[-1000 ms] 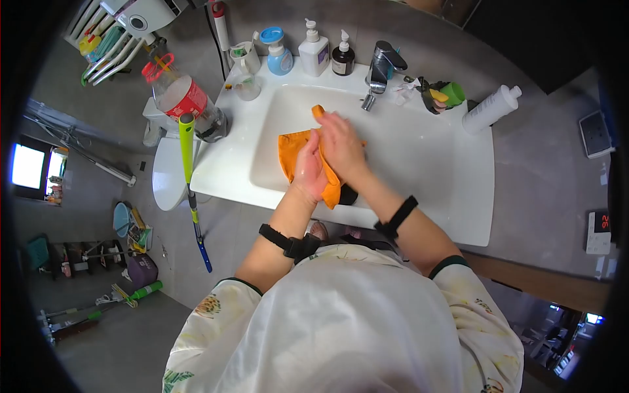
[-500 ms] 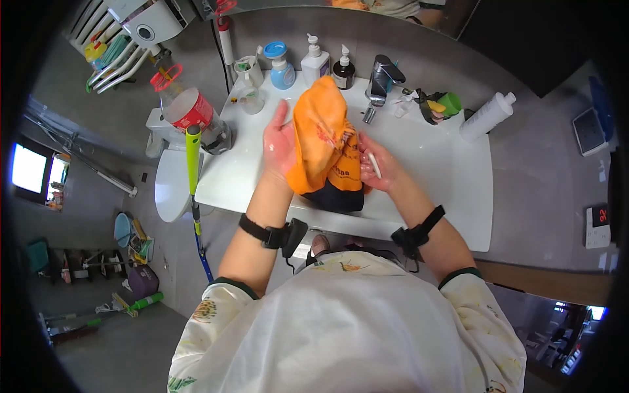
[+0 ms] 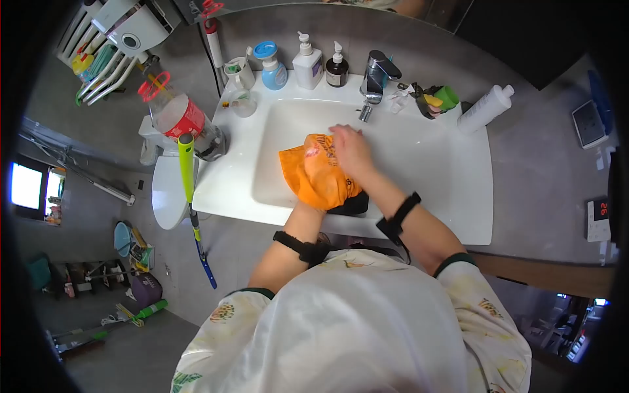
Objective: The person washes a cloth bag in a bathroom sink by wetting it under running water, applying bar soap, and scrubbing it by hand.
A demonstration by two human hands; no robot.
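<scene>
An orange cloth point(image 3: 321, 177) with dark printed lettering hangs over the front of the white sink basin point(image 3: 419, 170). It drapes over my left hand, whose fingers are hidden; only the wrist and forearm point(image 3: 291, 242) show below it. My right hand point(image 3: 354, 152) lies on the upper right of the cloth, its fingers bent and close together. Whatever is under those fingers does not show; the white piece it held earlier is out of sight. A black piece of fabric point(image 3: 352, 205) lies beneath the cloth at the basin's front edge.
Behind the basin stand a faucet point(image 3: 375, 75), a blue-capped bottle point(image 3: 273, 69), a white pump bottle point(image 3: 306, 64) and a dark pump bottle point(image 3: 337, 69). A white bottle point(image 3: 485, 109) is at right. At left are a large plastic bottle point(image 3: 183, 118) and a green-handled pole point(image 3: 187, 167).
The orange cloth has come down and nearer to me, and now covers my left hand. My right hand has moved from beside the cloth to on top of it.
</scene>
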